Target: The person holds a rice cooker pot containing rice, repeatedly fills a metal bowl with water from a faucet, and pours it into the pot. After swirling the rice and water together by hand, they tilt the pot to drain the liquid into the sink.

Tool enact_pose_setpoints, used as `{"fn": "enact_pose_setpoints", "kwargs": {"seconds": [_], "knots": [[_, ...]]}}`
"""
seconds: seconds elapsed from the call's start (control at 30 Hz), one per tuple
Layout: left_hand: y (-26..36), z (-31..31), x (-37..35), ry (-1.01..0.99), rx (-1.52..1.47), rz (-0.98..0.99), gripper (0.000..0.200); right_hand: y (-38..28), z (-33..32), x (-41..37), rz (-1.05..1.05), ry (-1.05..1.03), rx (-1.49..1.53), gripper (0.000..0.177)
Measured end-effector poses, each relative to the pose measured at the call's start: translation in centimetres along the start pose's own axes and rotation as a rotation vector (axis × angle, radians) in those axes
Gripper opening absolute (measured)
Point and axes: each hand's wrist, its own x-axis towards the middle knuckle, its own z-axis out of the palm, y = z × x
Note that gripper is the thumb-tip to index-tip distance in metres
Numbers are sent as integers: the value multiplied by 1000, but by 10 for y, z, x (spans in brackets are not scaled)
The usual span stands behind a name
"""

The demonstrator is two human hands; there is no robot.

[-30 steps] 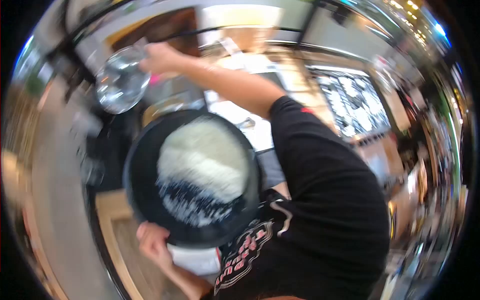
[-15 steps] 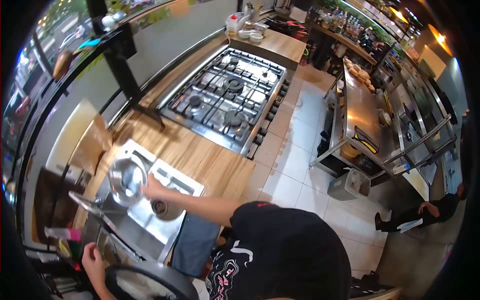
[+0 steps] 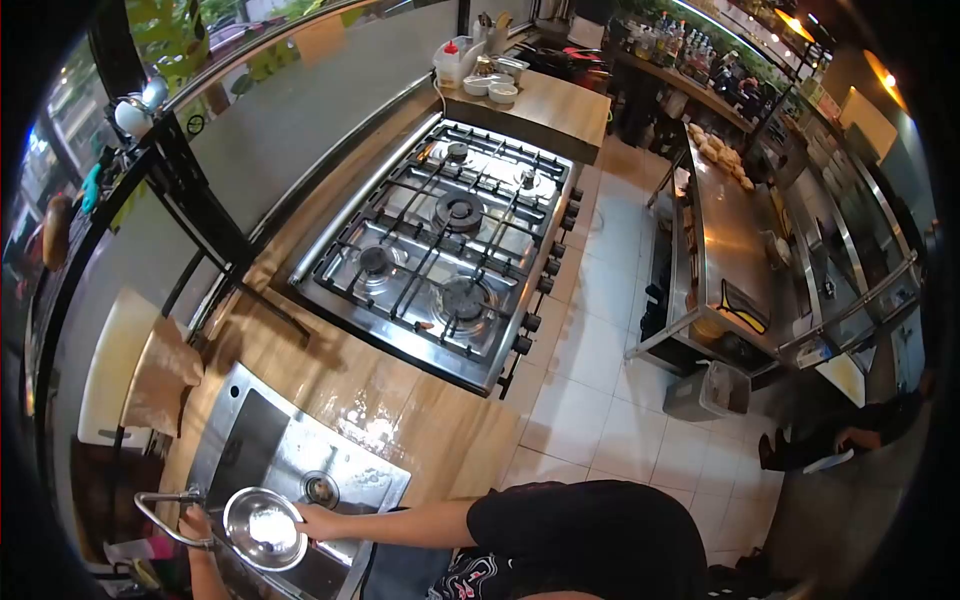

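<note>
My right hand [image 3: 318, 523] grips the rim of a shiny metal bowl [image 3: 250, 540], held over the sink [image 3: 345, 460] with its open side facing up. The faucet [image 3: 165, 512] curves out beside the bowl on its left. At the base of that faucet is my left hand [image 3: 196, 524], its fingers closed around it and partly hidden behind the spout. The sink's drain [image 3: 320, 489] shows just beyond the bowl.
A gas stove [image 3: 440, 240] is set into the wooden counter [image 3: 440, 420] past the sink, with wet patches between. White bowls [image 3: 490, 88] stand at the far end. To the right are a steel worktable [image 3: 735, 240], a bin [image 3: 708, 390] and another person [image 3: 850, 437].
The bowl in my right hand has moved down and nearer the faucet. My left hand has gone from the sink's near left side up to the faucet. The view has shifted.
</note>
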Motion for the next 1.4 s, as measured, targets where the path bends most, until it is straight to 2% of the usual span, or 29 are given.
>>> {"fn": "enact_pose_setpoints", "kwargs": {"seconds": [0.03,0.07,0.17,0.2,0.23,0.3,0.37,0.43,0.5,0.57,0.67,0.73,0.8,0.87,0.9,0.93,0.97,1.0,1.03,1.07,1.1,1.13,1.17,1.2,1.23,1.27,1.3,1.37,1.4], "knots": [[-1,8,2,90,-23,-30,41,0,0,-1,2,-1,-3,43],[42,-59,-10,70,44,105,44,-2,1,-3,18,-9,-3,43],[58,-70,-6,211,114,83,48,-1,4,-3,-8,-53,-63,42],[63,-70,-5,106,-18,-93,50,9,5,-2,-16,-55,-94,42],[61,-64,-10,143,-31,-132,50,24,7,6,-41,-74,-139,42],[46,-58,-7,444,61,111,47,19,8,6,-57,-98,-107,42],[54,-80,0,67,34,8,47,10,9,3,-129,8,-106,40],[62,-92,1,34,35,63,44,3,4,-1,-43,-36,-157,38],[76,-110,1,255,8,102,40,3,2,-2,-50,-16,-140,34],[75,-109,7,164,4,-2,38,6,2,0,-68,-1,-135,33],[66,-115,9,190,33,89,32,9,1,2,-46,6,-112,33],[54,-115,7,106,20,217,20,10,2,3,-37,6,-106,34],[60,-99,6,172,-41,207,25,11,1,6,-34,13,-90,37],[58,-76,0,290,-222,274,44,13,1,13,41,44,-112,39],[61,-65,1,218,-164,165,41,15,5,14,119,74,-134,41],[52,-40,-1,428,-35,198,42,8,7,11,106,93,-156,38],[62,-69,-11,519,292,263,48,-3,4,11,104,94,-183,35],[29,-37,-4,77,-23,119,54,-8,-1,15,23,13,-342,30],[7,-39,-2,-115,-46,207,50,-12,-4,20,4,-86,-461,34],[-14,-44,0,-313,-84,284,47,-34,1,14,51,-9,-669,39],[49,-178,-38,178,-350,450,61,-52,6,13,62,24,-646,36],[67,-218,-71,98,-503,-9,26,-30,12,26,-30,84,-854,37],[22,-204,-85,-168,-228,6,19,17,10,52,-1,37,-745,39],[23,-250,-102,-431,-433,-182,18,17,9,57,54,0,-558,38],[20,-275,-126,-365,-529,-166,13,1,11,58,165,35,-514,40],[33,-308,-152,-179,-685,-204,14,-19,12,49,101,21,-380,47],[51,-343,-171,25,-828,-221,15,-34,10,47,102,-36,-366,47],[96,-418,-215,398,-674,-233,13,-36,7,52,137,-56,-340,41],[113,-438,-236,604,-674,-161,14,-31,10,54,131,-11,-365,38]]}}
